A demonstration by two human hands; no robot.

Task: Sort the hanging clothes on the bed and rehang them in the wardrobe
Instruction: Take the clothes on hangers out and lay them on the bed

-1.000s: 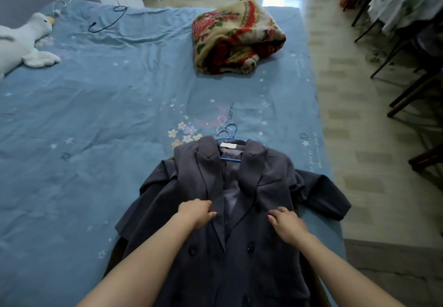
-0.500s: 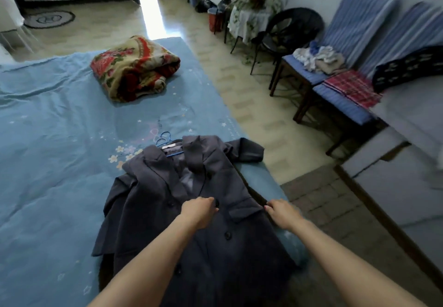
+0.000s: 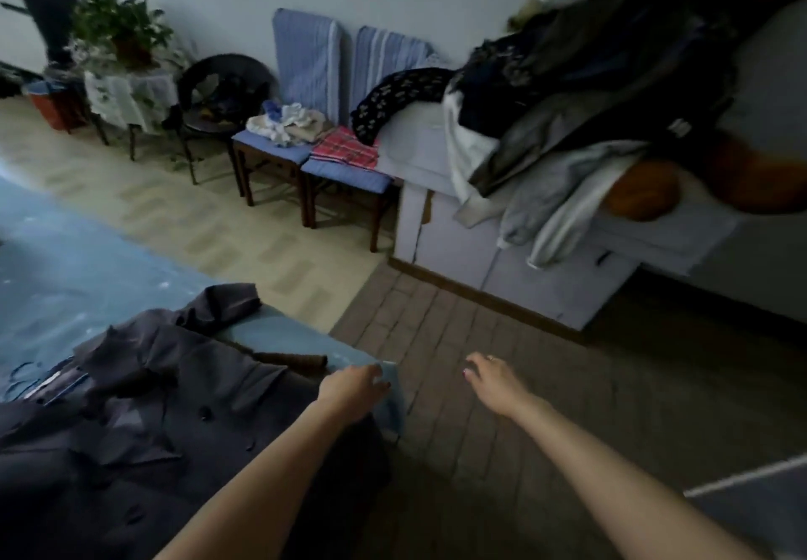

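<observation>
Dim light fills the head view: a pale wall, two blue-cushioned chairs (image 3: 305, 153) with folded laundry on their seats, and a low white cabinet (image 3: 502, 262) carrying a heap of dark and grey clothes (image 3: 567, 92) that spills over its edge. Down at the lower left lies the bed (image 3: 78, 271) in its blue sheet, and on its near corner rests the dark double-breasted coat (image 3: 144, 419), spread flat with its lapels open (part of a blue hanger (image 3: 48, 378) peeks out at the collar). My left hand (image 3: 353, 387) is over the corner of the bed just beside the coat, fingers loosely curled and holding nothing; whether it touches the sheet I cannot tell. My right hand (image 3: 491, 376) hangs over the brick-patterned floor (image 3: 502, 341), fingers relaxed and spread, also empty, a ring on one finger. Judging by where I face, the heap on the cabinet is the next place to draw from, and doing that well means lifting one garment by its shoulders rather than dragging the whole pile, then carrying it to the bed beside the coat.
</observation>
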